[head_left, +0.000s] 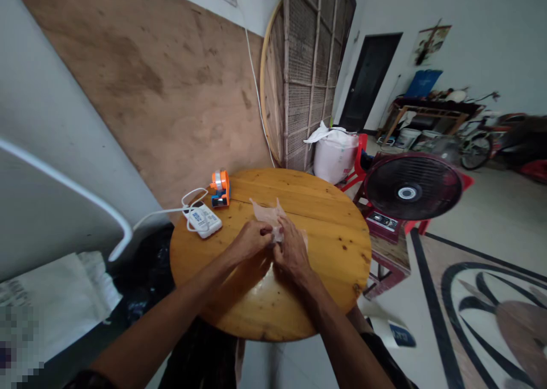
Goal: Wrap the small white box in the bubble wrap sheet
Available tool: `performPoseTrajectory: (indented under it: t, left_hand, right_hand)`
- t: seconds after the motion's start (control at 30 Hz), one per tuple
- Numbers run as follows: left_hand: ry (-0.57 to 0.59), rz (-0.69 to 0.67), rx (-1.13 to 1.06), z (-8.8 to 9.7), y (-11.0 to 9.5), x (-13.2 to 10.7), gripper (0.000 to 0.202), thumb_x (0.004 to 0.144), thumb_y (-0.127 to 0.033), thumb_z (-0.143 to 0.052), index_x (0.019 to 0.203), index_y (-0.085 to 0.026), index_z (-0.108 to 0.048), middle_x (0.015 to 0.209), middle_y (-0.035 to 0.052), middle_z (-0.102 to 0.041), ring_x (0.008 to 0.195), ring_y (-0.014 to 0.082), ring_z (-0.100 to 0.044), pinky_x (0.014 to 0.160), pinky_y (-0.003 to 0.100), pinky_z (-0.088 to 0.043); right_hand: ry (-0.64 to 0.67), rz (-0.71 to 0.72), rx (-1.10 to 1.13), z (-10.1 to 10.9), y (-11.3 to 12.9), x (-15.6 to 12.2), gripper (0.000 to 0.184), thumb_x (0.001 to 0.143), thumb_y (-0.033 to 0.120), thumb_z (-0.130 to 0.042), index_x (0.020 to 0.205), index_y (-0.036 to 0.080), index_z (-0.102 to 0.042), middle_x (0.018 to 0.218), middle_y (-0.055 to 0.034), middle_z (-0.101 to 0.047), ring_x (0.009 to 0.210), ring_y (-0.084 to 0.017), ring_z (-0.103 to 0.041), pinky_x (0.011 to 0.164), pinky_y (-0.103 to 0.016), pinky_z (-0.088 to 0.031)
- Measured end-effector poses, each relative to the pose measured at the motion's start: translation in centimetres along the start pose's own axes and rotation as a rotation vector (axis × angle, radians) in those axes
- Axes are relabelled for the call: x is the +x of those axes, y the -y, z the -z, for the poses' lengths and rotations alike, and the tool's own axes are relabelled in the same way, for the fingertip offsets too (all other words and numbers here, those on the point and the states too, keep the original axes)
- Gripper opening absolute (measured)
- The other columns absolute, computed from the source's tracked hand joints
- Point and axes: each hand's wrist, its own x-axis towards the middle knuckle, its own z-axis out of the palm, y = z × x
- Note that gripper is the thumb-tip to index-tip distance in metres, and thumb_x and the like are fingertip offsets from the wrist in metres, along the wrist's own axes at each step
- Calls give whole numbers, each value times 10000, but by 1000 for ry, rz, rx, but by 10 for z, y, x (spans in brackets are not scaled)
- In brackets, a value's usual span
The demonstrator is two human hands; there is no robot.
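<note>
A thin, translucent plastic bag (265, 212) lies on the round wooden table (329, 229). My left hand (252, 240) and my right hand (291, 251) meet at the bag's near end. Both have their fingers curled and pinched on the plastic. The far part of the bag sticks out flat beyond my fingers; its near edge is hidden under my hands.
A white power strip (202, 218) with its cord and an orange tape dispenser (221, 188) sit at the table's far left. A dark fan (412, 185) stands right of the table. A plywood board (162, 87), a woven screen (311, 64) and a white sack (335, 152) stand behind.
</note>
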Motion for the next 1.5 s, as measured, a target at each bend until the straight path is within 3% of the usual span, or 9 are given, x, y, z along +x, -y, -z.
performPoseTrajectory:
  t: [0.13,0.37,0.67,0.87,1.03,1.13,1.33,1.43,1.5]
  left_hand:
    - [-47,-62,131,-4,2,-1,145,734,-202,-550,610,-153,-606,573,-33,-464,586,116,-419,583,239,-318]
    - [-229,-184,275,-13,6,-13,165,831,-233,-524,893,-201,-674,916,46,-559,888,187,-535,800,299,-432]
    - [-348,-353,242,-27,19,-11,141,797,-138,-546,909,-183,-618,1015,76,-568,996,234,-512,903,391,-448]
    - [-351,-362,159,-25,19,-11,107,822,-154,-542,901,-187,-605,998,82,-559,971,232,-518,883,401,-461]
    - [-362,-358,130,-24,19,-11,124,791,-131,-552,889,-185,-604,1002,84,-544,973,235,-518,879,397,-463]
    - [-354,-343,129,-23,19,-12,136,779,-123,-556,891,-184,-602,1010,80,-542,981,234,-514,892,393,-457]
    - [-331,-338,132,-21,18,-11,119,801,-137,-543,901,-176,-594,1017,82,-543,1002,238,-508,917,402,-445]
    - [-328,-329,125,-21,18,-12,107,811,-143,-529,888,-178,-595,1010,86,-541,990,235,-513,909,398,-452]
    - [-340,-317,122,-21,18,-13,111,801,-141,-535,885,-183,-595,1023,87,-536,992,233,-512,907,396,-454]
  right_hand:
    - [-19,20,2,-1,-2,-1,633,716,84,-454,1347,82,-391,1395,-177,-458,1322,-258,-390,1092,-456,-340]
    - [4,-16,-9,2,-1,2,599,740,121,-484,1335,106,-408,1384,-177,-476,1297,-275,-426,1071,-478,-355]
    - [62,-13,105,13,-5,4,615,735,114,-491,1341,175,-409,1364,-142,-498,1254,-258,-472,1060,-465,-366]
    - [259,-189,242,34,1,47,378,821,157,-428,1175,169,-559,1071,-98,-669,967,-200,-641,869,-349,-496]
    - [491,-189,28,17,1,111,319,871,153,-406,1093,145,-634,1023,-100,-696,964,-198,-635,863,-307,-463]
    - [533,-208,-77,4,1,143,291,870,140,-421,1041,132,-656,1024,-101,-697,954,-186,-625,841,-275,-446]
    - [589,-309,-152,-21,6,172,396,823,480,-570,664,127,-654,552,-37,-610,538,-140,-562,540,-230,-398]
    - [573,-366,-176,-34,3,171,229,736,338,-697,632,142,-640,524,-17,-594,524,-119,-548,519,-206,-381]
    - [535,-410,-176,-37,-4,168,96,761,223,-656,702,147,-650,561,-11,-617,523,-104,-555,514,-188,-386]
